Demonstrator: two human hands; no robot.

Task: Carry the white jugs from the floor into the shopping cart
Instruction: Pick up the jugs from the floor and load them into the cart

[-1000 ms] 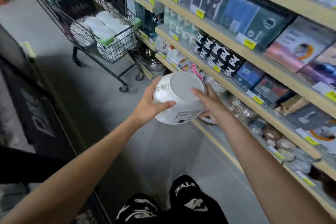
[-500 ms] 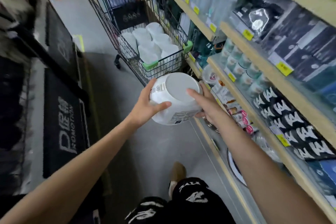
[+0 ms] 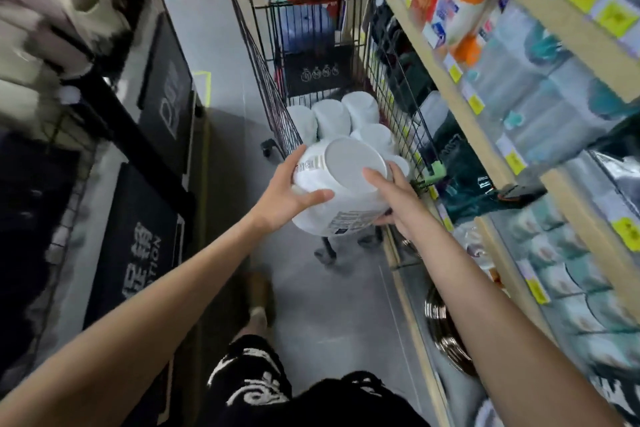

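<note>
I hold a white jug (image 3: 341,191) between both hands, its flat grey base turned up toward the camera and a printed label on its side. My left hand (image 3: 287,198) grips its left side with the thumb across the front. My right hand (image 3: 394,201) grips the right side, one finger lying on the base. The jug hangs at the near end of the black wire shopping cart (image 3: 273,94), just above its rim. Several white jugs (image 3: 346,114) lie inside the cart basket.
Wooden store shelves (image 3: 485,135) packed with goods run along the right, close beside the cart. Dark doormats (image 3: 138,253) on a display rack stand to the left. Grey aisle floor (image 3: 221,55) lies between. My legs in black patterned shorts (image 3: 277,388) show below.
I have walked up the aisle with the jug; the cart has come from far ahead to right under my hands. The grip on the jug is the same.
</note>
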